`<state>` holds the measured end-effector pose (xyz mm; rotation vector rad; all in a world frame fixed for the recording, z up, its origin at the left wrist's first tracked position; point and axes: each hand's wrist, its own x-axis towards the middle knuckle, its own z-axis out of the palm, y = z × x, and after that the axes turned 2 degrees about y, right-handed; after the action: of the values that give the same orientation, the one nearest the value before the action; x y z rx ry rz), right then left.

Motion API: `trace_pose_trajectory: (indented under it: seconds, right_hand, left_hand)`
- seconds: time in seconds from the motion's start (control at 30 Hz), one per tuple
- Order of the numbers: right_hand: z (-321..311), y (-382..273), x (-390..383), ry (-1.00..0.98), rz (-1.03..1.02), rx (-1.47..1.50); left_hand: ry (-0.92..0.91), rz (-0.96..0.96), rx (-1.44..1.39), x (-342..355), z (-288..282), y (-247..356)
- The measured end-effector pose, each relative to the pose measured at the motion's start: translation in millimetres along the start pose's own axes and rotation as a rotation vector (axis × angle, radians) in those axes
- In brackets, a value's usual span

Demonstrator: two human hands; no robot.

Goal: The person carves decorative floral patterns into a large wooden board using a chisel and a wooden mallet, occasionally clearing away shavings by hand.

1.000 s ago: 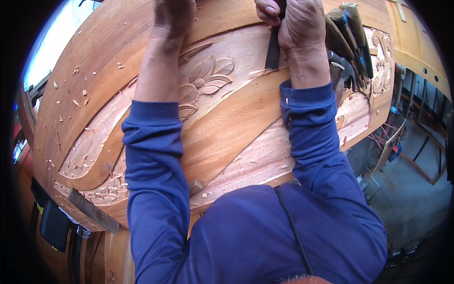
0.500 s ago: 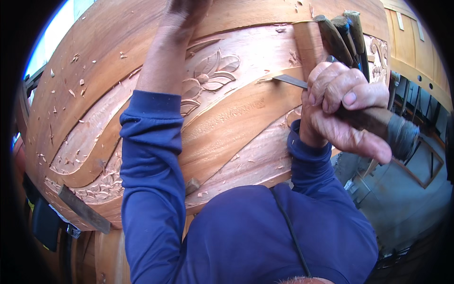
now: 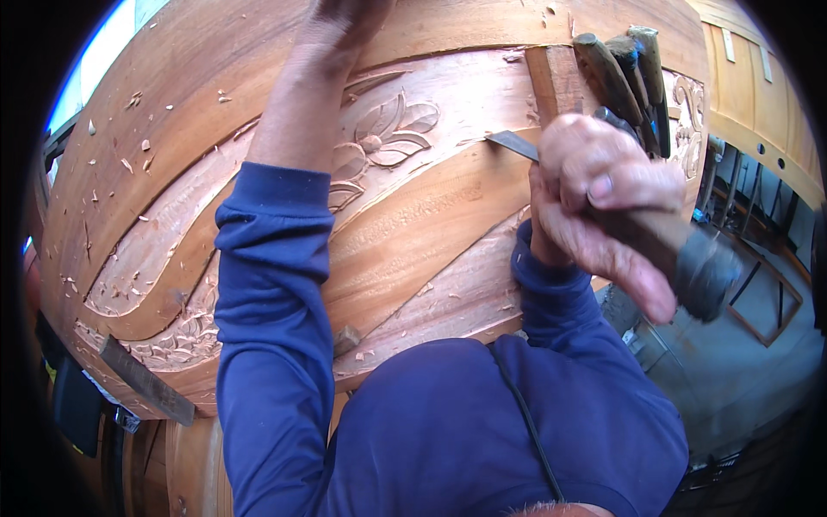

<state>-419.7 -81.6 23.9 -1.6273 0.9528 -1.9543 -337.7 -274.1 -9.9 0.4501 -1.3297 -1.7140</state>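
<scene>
A chisel is grasped in the right hand, the fingers clenched around its dark handle, which points out toward 4 o'clock. Its flat metal blade runs up toward 10 o'clock, and the tip is laid against the carved wooden panel just beside a raised diagonal band. The left hand is stretched up to 12 o'clock and is cut off by the picture's rim, so its grip cannot be told. A carved flower is seen on the panel just beside the left forearm. Several spare chisels are laid at 1 o'clock, above the right hand. Wood chips are scattered over the panel at 10 o'clock.
</scene>
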Motion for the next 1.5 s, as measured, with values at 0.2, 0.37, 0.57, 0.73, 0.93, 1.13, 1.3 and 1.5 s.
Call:
trace_pose_trajectory:
  seconds: [0.2,0.37,0.57,0.73,0.93,1.13,1.3,1.5]
  right_hand:
    - [-11.7,14.2,56.8,0.321,-0.036,0.045]
    - [8.2,-5.3,31.9,0.726,0.216,0.066]
    - [25.3,-81.8,-12.8,0.911,0.422,-0.156]
    - [-25.5,-134.7,-43.1,0.852,0.491,-0.421]
    - [-31.0,-156.1,-62.7,0.934,0.591,-0.346]
    - [-25.1,-152.2,-63.1,0.947,0.607,-0.197]
    - [-4.6,-129.6,-26.4,0.822,0.552,-0.032]
    - [-1.3,-50.7,13.8,0.632,0.575,0.223]
  left_hand:
    - [-0.025,-0.044,-0.062,5.9,-14.1,4.7]
    - [0.002,-0.098,-0.039,8.1,-18.9,-0.4]
    - [-0.165,0.081,0.187,-4.1,-25.1,-2.8]
    - [-0.523,0.286,0.648,-38.1,21.3,-22.3]
    - [-0.584,0.301,0.867,-54.0,57.9,-44.5]
    - [-0.570,0.300,0.947,-53.2,64.1,-55.4]
    - [-0.579,0.321,0.940,-57.1,60.9,-45.7]
    - [-0.849,0.453,1.387,-114.6,-29.9,40.7]
